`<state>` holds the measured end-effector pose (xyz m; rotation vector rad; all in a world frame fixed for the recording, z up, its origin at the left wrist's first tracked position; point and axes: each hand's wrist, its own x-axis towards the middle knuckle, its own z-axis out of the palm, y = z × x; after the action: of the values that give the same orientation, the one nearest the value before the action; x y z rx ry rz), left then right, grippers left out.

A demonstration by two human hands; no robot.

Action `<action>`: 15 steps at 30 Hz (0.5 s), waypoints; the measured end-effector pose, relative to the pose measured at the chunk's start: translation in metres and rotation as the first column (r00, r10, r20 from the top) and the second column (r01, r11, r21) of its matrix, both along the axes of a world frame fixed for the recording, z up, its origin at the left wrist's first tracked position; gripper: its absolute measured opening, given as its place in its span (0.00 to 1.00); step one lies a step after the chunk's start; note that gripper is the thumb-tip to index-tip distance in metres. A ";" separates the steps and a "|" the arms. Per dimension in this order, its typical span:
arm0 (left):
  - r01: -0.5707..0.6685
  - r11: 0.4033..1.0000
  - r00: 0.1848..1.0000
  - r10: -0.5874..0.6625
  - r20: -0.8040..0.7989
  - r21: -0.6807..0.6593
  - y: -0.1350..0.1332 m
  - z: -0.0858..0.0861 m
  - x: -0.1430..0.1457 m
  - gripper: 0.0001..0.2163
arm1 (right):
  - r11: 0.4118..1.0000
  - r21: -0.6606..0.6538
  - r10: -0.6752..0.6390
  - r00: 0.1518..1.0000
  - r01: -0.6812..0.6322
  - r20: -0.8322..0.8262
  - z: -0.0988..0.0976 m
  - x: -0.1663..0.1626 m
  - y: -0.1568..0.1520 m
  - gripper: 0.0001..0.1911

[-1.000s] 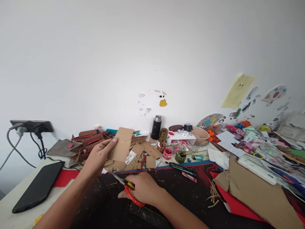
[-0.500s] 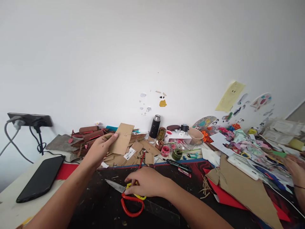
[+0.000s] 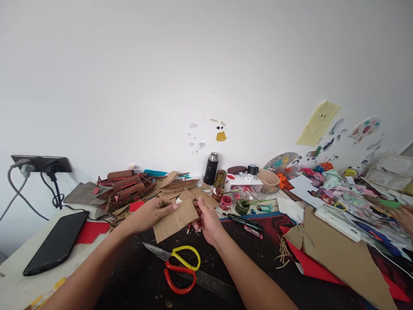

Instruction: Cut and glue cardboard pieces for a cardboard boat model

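Over the middle of the cluttered worktop [image 3: 13,284], a flat cardboard piece [image 3: 176,219] is gripped at both ends: the left end by the fingers of the left hand [image 3: 150,215], the right end by those of the right hand [image 3: 208,220]. Red-and-yellow scissors [image 3: 178,266] are seen lying nearer the front edge, touched by neither hand.

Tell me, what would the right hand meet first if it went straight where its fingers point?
The cardboard piece: the right hand points left at its right edge and seems to touch it. Beyond it, the left hand holds the other end.
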<state>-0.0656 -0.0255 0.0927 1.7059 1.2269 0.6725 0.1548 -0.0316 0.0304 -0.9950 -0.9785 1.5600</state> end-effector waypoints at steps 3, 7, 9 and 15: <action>0.002 1.000 1.000 -0.002 -0.005 -0.015 0.003 -0.008 0.001 0.30 | 1.000 -0.015 -0.022 1.000 0.022 -0.020 -0.012 -0.004 -0.002 0.39; -0.102 0.992 0.984 0.111 0.137 -0.072 0.002 -0.010 0.004 0.33 | 0.995 -0.026 -0.094 0.995 0.093 -0.021 -0.020 0.003 -0.001 0.36; -0.106 0.981 0.971 0.137 0.196 -0.163 0.001 -0.010 0.010 0.33 | 0.990 -0.026 -0.143 0.989 0.142 -0.039 -0.019 0.013 0.002 0.34; -0.090 0.952 0.900 0.203 0.385 -0.291 -0.004 -0.016 0.026 0.25 | 0.987 -0.067 -0.154 0.977 0.146 -0.148 -0.013 0.028 0.002 0.33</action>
<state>-0.0395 -0.0296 0.0769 1.1787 1.0922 0.8657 0.1832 -0.0297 0.0170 -0.9498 -0.7403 1.5194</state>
